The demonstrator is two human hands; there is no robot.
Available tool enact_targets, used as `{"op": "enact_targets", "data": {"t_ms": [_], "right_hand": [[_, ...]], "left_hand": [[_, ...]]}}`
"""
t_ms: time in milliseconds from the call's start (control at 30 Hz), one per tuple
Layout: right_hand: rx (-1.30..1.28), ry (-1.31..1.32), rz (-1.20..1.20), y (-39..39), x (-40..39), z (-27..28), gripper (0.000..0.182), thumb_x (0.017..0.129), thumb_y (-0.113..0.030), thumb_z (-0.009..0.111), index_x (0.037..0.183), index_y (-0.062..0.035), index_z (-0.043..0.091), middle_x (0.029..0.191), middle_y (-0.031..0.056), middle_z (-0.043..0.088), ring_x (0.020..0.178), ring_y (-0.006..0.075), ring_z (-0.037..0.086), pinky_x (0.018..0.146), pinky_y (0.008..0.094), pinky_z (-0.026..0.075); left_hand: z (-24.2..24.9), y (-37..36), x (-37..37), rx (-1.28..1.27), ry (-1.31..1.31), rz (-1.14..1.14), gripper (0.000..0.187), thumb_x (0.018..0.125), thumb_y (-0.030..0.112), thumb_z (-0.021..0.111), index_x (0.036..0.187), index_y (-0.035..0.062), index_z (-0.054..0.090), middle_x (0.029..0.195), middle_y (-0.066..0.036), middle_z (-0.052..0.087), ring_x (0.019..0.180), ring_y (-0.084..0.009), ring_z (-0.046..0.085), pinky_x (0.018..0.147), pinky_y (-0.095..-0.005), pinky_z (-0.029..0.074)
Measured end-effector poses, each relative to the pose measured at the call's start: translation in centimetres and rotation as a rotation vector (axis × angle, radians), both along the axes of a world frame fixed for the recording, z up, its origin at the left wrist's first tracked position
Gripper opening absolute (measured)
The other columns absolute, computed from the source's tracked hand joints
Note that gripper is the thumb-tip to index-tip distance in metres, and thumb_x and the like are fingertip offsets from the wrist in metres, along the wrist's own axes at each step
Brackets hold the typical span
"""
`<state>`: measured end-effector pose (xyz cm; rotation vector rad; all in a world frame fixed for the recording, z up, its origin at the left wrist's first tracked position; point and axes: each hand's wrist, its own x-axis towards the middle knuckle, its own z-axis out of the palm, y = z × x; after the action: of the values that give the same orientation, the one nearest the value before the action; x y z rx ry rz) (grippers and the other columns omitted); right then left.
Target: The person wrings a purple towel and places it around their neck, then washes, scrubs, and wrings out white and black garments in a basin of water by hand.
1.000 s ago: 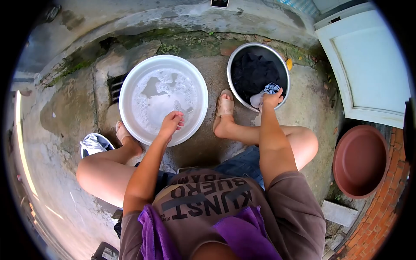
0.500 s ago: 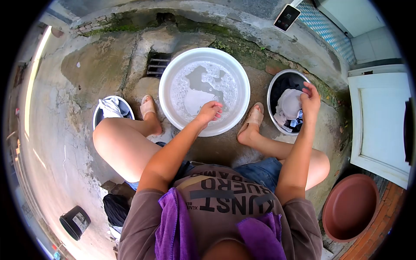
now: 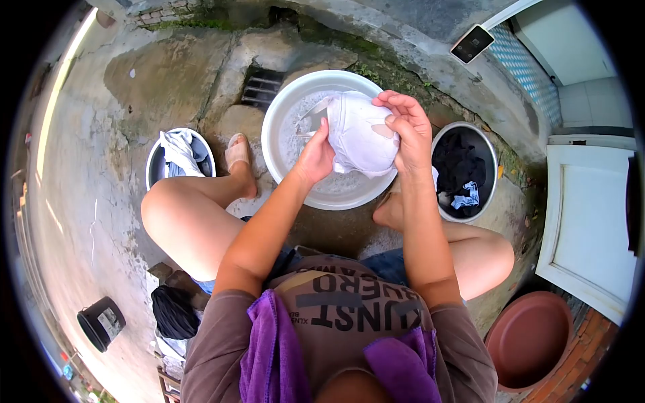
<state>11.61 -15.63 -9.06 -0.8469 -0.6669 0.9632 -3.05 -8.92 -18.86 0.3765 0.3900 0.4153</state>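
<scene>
Pale lilac fabric, a cupped garment, is lifted over the white basin, its lower edge inside the basin's rim. From the head view, the right hand clamps its far side between bent thumb and fingers; the left hand meets the near side, thumb up, though its grip is hard to make out. Bare wet floor lies left of the left hand; the metal bowl sits just right of the right hand. Both forearms reach forward, converging.

Home yard, outdoors: mossy concrete ground, floor drain, washbasin, brick edging.
</scene>
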Motion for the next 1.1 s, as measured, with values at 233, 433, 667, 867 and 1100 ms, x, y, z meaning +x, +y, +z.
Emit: {"op": "enact_targets", "data": {"t_ms": [233, 433, 667, 867, 1100], "right_hand": [[-0.538, -0.553, -0.059, 0.1, 0.1, -12.6, 0.034, 0.078, -0.011, 0.062, 0.111, -0.0063, 0.054, 0.119, 0.0117, 0.051, 0.112, 0.0248, 0.048, 0.093, 0.0363, 0.039], [-0.745, -1.512, -0.163, -7.2, 3.6, -15.9, 0.036, 0.07, -0.016, 0.067, 0.104, -0.0098, 0.058, 0.112, 0.0117, 0.054, 0.112, 0.0298, 0.045, 0.09, 0.0385, 0.038], [-1.003, -1.251, -0.199, -5.8, 4.4, -14.6, 0.022, 0.079, -0.023, 0.061, 0.093, -0.0078, 0.057, 0.086, 0.0096, 0.063, 0.088, 0.0313, 0.057, 0.076, 0.0407, 0.043], [-0.379, -0.358, -0.144, 0.5, 1.1, -1.2, 0.014, 0.084, -0.018, 0.059, 0.086, -0.0054, 0.053, 0.073, -0.0024, 0.052, 0.068, 0.0075, 0.048, 0.064, 0.0227, 0.039], [-0.486, -0.257, -0.036, 0.3, 3.5, -10.2, 0.012, 0.078, -0.012, 0.061, 0.08, -0.0079, 0.05, 0.074, -0.0023, 0.052, 0.073, 0.0075, 0.049, 0.069, 0.0225, 0.039]], "left_hand": [[-3.1, 6.4, -4.8, 0.089, 0.418, 0.463, 0.019, 0.091, 0.008, 0.043, 0.107, 0.0051, 0.053, 0.095, -0.01, 0.059, 0.087, -0.0214, 0.059, 0.08, -0.0369, 0.051], [-4.4, 8.7, -7.5, -0.002, 0.481, 0.669, 0.02, 0.094, 0.009, 0.038, 0.109, 0.0045, 0.051, 0.1, -0.012, 0.057, 0.09, -0.0237, 0.058, 0.08, -0.0405, 0.051], [-1.7, 8.2, -7.5, 0.035, 0.486, 0.635, 0.019, 0.093, 0.015, 0.043, 0.105, 0.0037, 0.053, 0.1, -0.012, 0.057, 0.089, -0.0232, 0.058, 0.08, -0.0391, 0.05], [-2.5, 6.7, -6.2, 0.087, 0.418, 0.474, 0.016, 0.085, 0.012, 0.059, 0.1, 0.0055, 0.057, 0.091, -0.004, 0.06, 0.083, -0.0151, 0.058, 0.077, -0.0319, 0.049], [-4.4, 6.1, -6.1, 0.609, 0.747, 0.481, 0.016, 0.083, 0.014, 0.061, 0.096, 0.0054, 0.061, 0.085, -0.004, 0.062, 0.079, -0.0121, 0.056, 0.074, -0.0261, 0.045]]}}
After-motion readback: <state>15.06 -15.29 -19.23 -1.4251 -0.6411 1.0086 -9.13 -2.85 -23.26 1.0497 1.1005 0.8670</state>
